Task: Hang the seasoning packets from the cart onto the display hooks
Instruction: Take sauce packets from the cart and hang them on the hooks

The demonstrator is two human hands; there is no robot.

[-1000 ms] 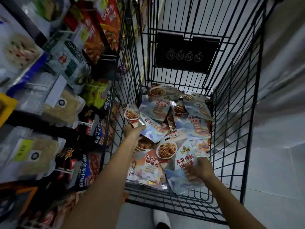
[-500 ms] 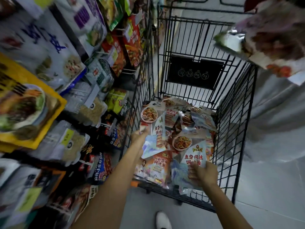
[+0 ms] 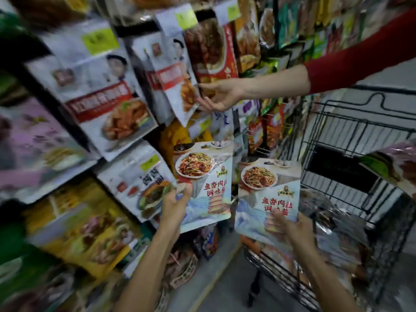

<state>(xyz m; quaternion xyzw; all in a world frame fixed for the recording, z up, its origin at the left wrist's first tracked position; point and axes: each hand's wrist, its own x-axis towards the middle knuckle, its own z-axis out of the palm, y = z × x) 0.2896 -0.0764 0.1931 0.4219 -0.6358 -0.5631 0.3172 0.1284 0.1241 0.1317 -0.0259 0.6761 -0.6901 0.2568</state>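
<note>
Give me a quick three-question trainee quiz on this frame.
1. True or false: the left hand holds the left packet and the right hand holds the right packet.
2. Fill in: in the view, the cart lies to the ___ of the display.
3. The other person's hand, on the arm with the red sleeve, touches: A) the cart B) a white packet hanging on the display C) the floor.

Key: 1 true; 2 right; 3 B.
</note>
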